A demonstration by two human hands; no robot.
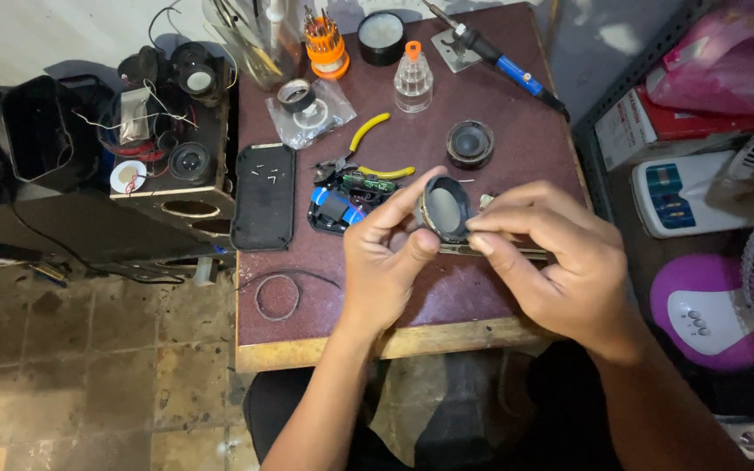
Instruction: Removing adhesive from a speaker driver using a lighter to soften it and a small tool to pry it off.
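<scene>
Holding a small round speaker (443, 208) between both hands, you keep it lifted above the middle of the desk (447, 292), a little toward the near edge, probably so its face tilts to your eyes.

On the far left, beside the desk, stands a dark speaker cabinet (163, 187) with loose drivers and wires on top. At the left edge of the desk lies a flat black cover (263, 196), and near the front left corner a thin wire loop (277, 296).

Your left hand (386, 262) is half closed: thumb and forefinger pinch the left rim of the speaker, the other fingers curl under.

Just behind this hand lie an opened device with a blue battery (335, 208) and yellow-handled pliers (375, 148), near enough to reach easily. Further back, a second round speaker (469, 144) rests on the desk, with a clear bottle with an orange cap (413, 78) behind it.

Your right hand (551, 253) is also partly closed; its fingertips press the right rim, steadying the part.

At the far right corner lies a blue-handled soldering iron (503, 63).
</scene>
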